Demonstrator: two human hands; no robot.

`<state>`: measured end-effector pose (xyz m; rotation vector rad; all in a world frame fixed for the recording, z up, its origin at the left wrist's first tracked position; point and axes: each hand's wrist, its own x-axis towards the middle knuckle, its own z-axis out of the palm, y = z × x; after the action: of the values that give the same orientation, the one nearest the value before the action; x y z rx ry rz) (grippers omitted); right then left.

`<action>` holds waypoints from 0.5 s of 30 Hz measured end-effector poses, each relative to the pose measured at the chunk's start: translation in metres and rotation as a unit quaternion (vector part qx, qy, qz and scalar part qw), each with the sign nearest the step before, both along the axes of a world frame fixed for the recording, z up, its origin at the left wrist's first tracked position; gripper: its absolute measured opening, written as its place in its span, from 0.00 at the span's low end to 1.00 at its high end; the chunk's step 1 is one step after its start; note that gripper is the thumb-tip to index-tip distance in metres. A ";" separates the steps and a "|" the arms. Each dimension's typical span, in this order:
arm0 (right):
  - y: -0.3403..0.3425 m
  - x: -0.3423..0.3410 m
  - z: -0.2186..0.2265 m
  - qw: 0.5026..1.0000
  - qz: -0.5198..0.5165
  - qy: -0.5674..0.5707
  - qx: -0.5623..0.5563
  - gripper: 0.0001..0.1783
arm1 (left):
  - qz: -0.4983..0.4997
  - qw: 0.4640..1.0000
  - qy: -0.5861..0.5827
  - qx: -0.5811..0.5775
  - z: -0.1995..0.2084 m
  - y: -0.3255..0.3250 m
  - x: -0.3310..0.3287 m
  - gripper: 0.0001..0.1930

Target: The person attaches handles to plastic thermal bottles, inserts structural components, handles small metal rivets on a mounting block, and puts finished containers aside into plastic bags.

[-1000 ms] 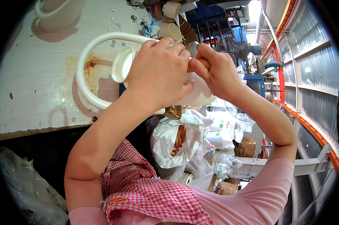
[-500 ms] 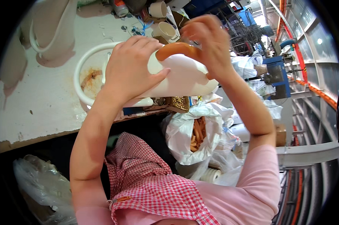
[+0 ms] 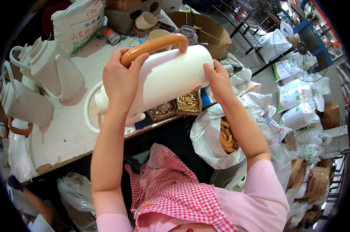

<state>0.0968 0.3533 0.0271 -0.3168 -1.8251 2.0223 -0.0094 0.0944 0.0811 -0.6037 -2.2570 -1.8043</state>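
The left hand [image 3: 122, 77] pinches the handle [image 3: 153, 45] along the jug [image 3: 171, 79]; well apart, the right hand [image 3: 220, 82] grips the jug's base, likely steadying it between them.

A lane of worn white tabletop [image 3: 75, 119] runs between a tall cream pitcher [image 3: 55, 73] and a curved white tubular loop [image 3: 87, 110], a bulging white sack [image 3: 76, 23] barring its far end; a brown cardboard box [image 3: 188, 113] of brass-coloured pieces [image 3: 188, 102] crowds the near side of a white cylindrical vessel [image 3: 174, 77].
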 end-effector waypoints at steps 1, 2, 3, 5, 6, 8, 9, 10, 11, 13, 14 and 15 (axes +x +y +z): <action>0.001 0.001 -0.003 1.000 -0.003 0.001 0.004 0.17 | 0.036 0.999 0.016 -0.021 0.000 0.005 0.001 0.16; 0.001 0.003 -0.006 1.000 -0.005 0.001 0.008 0.17 | 0.073 0.996 0.033 -0.041 0.000 0.010 0.001 0.16; 0.001 0.005 -0.006 1.000 -0.005 0.004 0.026 0.18 | 0.071 0.996 0.034 -0.051 0.001 0.012 -0.002 0.16; -0.004 0.008 -0.004 0.999 -0.024 0.026 0.021 0.18 | 0.055 0.992 0.053 -0.099 0.002 0.006 -0.008 0.17; -0.009 0.011 -0.006 0.998 -0.039 0.051 0.025 0.17 | 0.053 0.991 0.044 -0.113 0.004 0.001 -0.011 0.17; -0.010 0.014 -0.016 0.980 -0.141 0.094 0.107 0.13 | 0.009 0.996 0.047 -0.074 0.013 -0.011 -0.023 0.17; -0.007 0.019 -0.023 0.984 -0.134 0.071 0.096 0.12 | 0.050 0.996 0.044 -0.066 0.023 -0.022 -0.025 0.19; 0.001 0.028 -0.033 0.985 -0.139 0.046 0.091 0.11 | 0.078 0.995 0.038 -0.052 0.029 -0.026 -0.027 0.21; -0.001 0.032 -0.041 0.980 -0.135 0.030 0.146 0.10 | 0.105 0.991 0.003 -0.080 0.044 -0.042 -0.023 0.20; -0.004 0.046 -0.046 0.957 -0.101 -0.015 0.272 0.09 | 0.150 0.983 -0.038 -0.100 0.044 -0.081 -0.015 0.18; -0.006 0.041 -0.049 0.959 -0.101 -0.013 0.266 0.09 | 0.178 0.979 -0.035 -0.095 0.039 -0.107 -0.015 0.18; -0.007 0.037 -0.052 0.931 -0.028 -0.057 0.361 0.09 | 0.192 0.975 -0.027 -0.109 0.035 -0.132 -0.013 0.17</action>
<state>0.1337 0.3468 -0.0251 -0.2589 -2.4366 1.1832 -0.0226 -0.0380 0.1161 -0.1313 -2.4190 -1.4175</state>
